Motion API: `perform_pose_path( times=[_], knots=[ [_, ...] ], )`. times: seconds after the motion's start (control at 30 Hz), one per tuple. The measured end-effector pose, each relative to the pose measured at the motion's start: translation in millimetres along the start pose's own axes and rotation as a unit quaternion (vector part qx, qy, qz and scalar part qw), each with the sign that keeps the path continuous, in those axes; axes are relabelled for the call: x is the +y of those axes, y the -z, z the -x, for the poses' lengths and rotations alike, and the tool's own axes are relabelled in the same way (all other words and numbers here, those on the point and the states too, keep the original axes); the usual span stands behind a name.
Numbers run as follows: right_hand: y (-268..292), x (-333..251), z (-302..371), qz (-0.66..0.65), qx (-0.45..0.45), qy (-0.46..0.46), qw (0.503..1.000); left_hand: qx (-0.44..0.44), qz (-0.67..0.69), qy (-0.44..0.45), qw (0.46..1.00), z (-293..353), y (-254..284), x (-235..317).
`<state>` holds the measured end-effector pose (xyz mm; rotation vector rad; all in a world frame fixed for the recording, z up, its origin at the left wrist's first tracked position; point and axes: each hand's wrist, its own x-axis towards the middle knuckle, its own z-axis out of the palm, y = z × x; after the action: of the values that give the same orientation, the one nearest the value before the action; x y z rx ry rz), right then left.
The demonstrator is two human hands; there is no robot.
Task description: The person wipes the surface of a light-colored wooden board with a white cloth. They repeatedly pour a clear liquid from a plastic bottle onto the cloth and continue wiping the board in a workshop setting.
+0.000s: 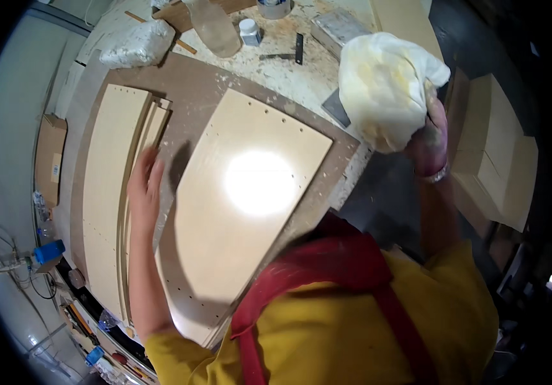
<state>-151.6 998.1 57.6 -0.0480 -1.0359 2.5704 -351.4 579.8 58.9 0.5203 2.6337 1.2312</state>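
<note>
My right hand [433, 138] is closed round a bulky, bunched white cloth [385, 86] with yellowish stains, raised at the right beside the table's edge. My left hand [144, 186] lies with its fingers stretched out at the inner edge of a stack of pale wooden boards [112, 192] on the left; whether it presses on them cannot be told. Between my arms rests a wide pale wooden panel [224, 212] with small holes drilled along its ends. A bright glare covers its middle, and my shadow falls over its lower part.
Toward the back are a plastic-wrapped bundle [138, 45], a translucent bottle [215, 29], a small white jar [249, 32], a dark-bladed try square [298, 49] and a wrapped block [339, 29]. An open cardboard box [497, 154] stands off the table at the right.
</note>
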Motion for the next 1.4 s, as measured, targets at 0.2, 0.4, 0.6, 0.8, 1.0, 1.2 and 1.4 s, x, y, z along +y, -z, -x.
perform_pose_path(
  times=[0.2,0.4,0.6,0.8,1.0,1.2,1.4],
  knots=[
    [-33.0,58.0,4.4,0.58,-0.135,0.055,0.802,0.021,-0.208,0.031,0.978,134.1,12.0,-27.4],
    [-120.1,159.5,62.6,0.707,-0.401,0.104,0.573,0.076,-0.24,-0.007,0.968,141.5,-3.7,-47.3],
    [-89.1,147.0,-21.6,0.872,-0.12,0.108,0.461,0.056,-0.231,0.011,0.971,141.2,-3.3,-31.9],
    [-138.7,188.9,58.4,0.674,-0.297,0.114,0.666,0.084,-0.254,-0.008,0.964,143.1,-2.2,-46.9],
    [-51.4,60.6,-49.0,0.83,-0.109,0.046,0.545,0.073,-0.301,-0.032,0.95,100.3,-10.6,-17.4],
    [-50.1,69.6,-23.1,0.8,-0.35,0.128,0.471,0.059,-0.236,0.032,0.969,20.1,-83.1,33.8],
    [-83.7,169.3,-133.3,0.772,-0.289,0.065,0.562,0.008,-0.267,0.049,0.962,9.4,-86.2,42.2]
  ],
)
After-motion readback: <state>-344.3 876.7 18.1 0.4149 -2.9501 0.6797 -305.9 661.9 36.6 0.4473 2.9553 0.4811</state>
